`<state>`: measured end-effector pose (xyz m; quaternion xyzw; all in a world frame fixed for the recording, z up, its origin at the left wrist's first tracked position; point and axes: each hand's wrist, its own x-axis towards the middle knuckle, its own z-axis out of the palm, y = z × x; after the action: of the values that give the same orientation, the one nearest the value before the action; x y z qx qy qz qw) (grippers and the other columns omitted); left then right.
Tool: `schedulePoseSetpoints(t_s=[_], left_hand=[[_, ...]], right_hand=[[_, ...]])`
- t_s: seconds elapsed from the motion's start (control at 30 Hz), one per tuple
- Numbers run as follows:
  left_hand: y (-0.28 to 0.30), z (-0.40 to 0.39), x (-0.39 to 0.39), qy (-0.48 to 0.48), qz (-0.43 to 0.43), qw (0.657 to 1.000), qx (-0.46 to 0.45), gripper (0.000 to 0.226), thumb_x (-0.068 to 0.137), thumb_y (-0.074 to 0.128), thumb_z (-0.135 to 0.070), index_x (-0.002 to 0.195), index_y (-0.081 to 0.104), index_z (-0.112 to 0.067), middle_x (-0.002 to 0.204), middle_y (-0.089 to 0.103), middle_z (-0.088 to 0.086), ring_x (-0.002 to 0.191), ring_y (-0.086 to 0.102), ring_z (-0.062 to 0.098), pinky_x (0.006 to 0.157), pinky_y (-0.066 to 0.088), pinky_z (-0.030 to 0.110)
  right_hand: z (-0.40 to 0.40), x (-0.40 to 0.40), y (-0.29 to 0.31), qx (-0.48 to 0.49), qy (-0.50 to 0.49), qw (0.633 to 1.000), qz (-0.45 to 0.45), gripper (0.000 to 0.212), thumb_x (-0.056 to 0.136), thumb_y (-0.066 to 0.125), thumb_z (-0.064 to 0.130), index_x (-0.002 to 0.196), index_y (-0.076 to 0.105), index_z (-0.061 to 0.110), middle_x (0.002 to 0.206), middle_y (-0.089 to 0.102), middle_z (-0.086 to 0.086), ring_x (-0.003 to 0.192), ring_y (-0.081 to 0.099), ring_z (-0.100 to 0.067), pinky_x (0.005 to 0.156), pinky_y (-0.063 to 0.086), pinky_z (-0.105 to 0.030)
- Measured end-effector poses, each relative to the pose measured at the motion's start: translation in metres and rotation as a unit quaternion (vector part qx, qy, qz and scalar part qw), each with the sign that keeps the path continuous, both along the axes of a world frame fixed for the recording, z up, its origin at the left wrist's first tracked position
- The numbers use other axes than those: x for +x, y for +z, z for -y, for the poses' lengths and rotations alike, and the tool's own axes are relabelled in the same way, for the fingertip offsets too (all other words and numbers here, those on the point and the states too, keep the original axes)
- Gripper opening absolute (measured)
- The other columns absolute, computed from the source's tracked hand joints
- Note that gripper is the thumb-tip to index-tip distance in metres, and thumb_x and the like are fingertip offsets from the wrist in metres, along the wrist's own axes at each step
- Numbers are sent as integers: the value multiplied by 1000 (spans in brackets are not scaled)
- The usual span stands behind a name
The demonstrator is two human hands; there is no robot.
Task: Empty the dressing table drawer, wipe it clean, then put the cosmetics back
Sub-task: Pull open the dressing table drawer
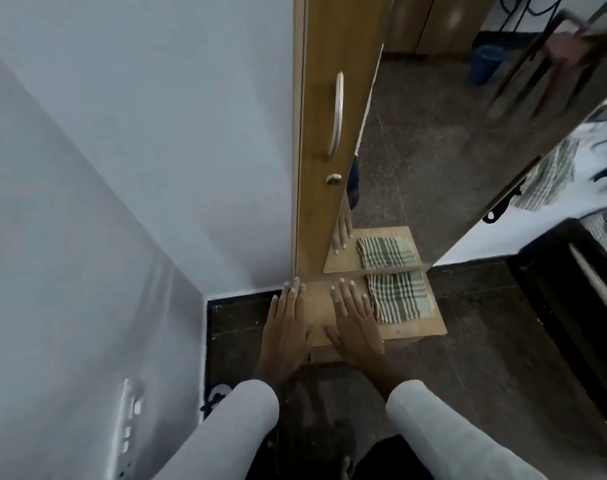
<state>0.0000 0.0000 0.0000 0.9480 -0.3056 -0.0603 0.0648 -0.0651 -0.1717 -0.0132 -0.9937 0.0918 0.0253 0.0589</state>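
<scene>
A tall mirror (433, 133) leans across the frame's upper right, above a low wooden dressing-table top (430, 329) at centre. A folded green-checked cloth (399, 296) lies on its right part. Both the left hand (286, 327) and the right hand (355, 320) rest flat, fingers extended and slightly spread, holding nothing.

White wall (122, 150): plain, fills the left side. Switch plate (128, 431): white, mounted low on that wall. Wooden cabinet door (321, 133): tall and narrow, with a curved metal handle (337, 114) above a round brass lock (333, 179). Mirror (433, 133): tilted, just right of the door, reflecting a blue bucket (487, 64). Floor (468, 358): dark speckled stone.
</scene>
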Motion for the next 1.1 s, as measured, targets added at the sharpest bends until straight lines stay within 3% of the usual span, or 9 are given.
schedulePoseSetpoints(t_s=[0.1,0.23,0.43,0.53,0.73,0.9,1.1], left_hand=[[-57,11,-3,-7,-12,1000,-10,74,100,32,-39,165,26,-3,174,21,16,162,20,32,127,30,53],[-110,24,-13,-32,0,998,-47,73,104,34,-41,166,21,-4,176,13,13,163,13,29,130,23,51],[-138,35,-18,-9,56,994,-97,69,108,29,-37,168,13,-6,177,6,9,165,3,23,133,12,44],[-148,37,-21,1,84,991,-107,68,108,22,-37,167,17,-5,177,11,11,164,8,24,134,8,40],[-149,39,-29,6,120,989,-87,70,104,16,-35,162,31,1,169,31,20,158,30,32,130,24,43],[-128,36,-55,13,101,993,-66,64,111,31,-35,164,24,-1,171,28,19,159,26,32,130,22,42],[-132,19,-98,3,106,992,-65,69,108,40,-45,166,25,-9,174,23,14,161,21,30,130,16,41]], right_hand=[[2,-1,-53,14,3,1000,11,74,100,48,41,163,28,9,173,20,-15,161,19,-32,126,29,-55],[7,-6,-99,20,0,999,34,73,99,42,38,165,27,9,174,19,-10,162,16,-26,127,26,-53],[12,-7,-127,-16,4,995,103,69,103,33,40,166,25,13,175,18,-4,162,16,-21,129,21,-47],[13,-9,-131,-10,6,992,125,68,103,27,41,165,27,14,175,20,-4,162,18,-20,129,23,-47],[9,-17,-123,17,8,993,118,76,99,14,47,163,30,12,173,25,-7,160,23,-25,127,26,-47],[1,-43,-109,49,-8,995,81,63,110,32,41,165,24,11,175,19,-7,161,16,-26,129,17,-47],[-3,-93,-109,29,-1,997,74,71,106,44,38,165,20,8,174,16,-12,162,13,-29,131,16,-45]])
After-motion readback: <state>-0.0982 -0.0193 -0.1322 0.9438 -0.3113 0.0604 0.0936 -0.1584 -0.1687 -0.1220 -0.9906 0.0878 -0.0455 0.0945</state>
